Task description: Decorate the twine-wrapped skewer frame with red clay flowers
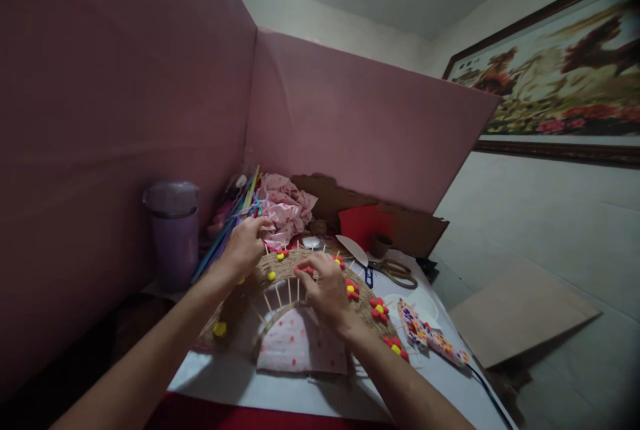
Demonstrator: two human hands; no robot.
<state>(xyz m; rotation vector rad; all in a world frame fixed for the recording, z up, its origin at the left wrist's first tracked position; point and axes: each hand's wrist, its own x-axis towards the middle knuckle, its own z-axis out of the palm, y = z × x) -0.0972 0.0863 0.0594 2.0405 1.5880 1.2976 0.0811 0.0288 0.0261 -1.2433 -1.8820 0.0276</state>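
A woven twine ring (367,313) with wooden spokes lies on the white table top (280,390), dotted with red-and-yellow clay flowers (379,309) and yellow balls (220,329). My left hand (245,247) rests closed on the ring's far left rim, beside a yellow ball. My right hand (327,287) pinches a small red clay piece (305,271) against the top of the ring. A pink dotted cloth (300,347) lies under the ring's middle.
A pink partition (350,117) walls the table at back and left. A purple lidded cup (173,230), coloured sticks (227,230), crumpled pink fabric (285,207), scissors (395,271), red paper (365,223), cardboard (415,230) and a patterned strip (433,340) surround the ring.
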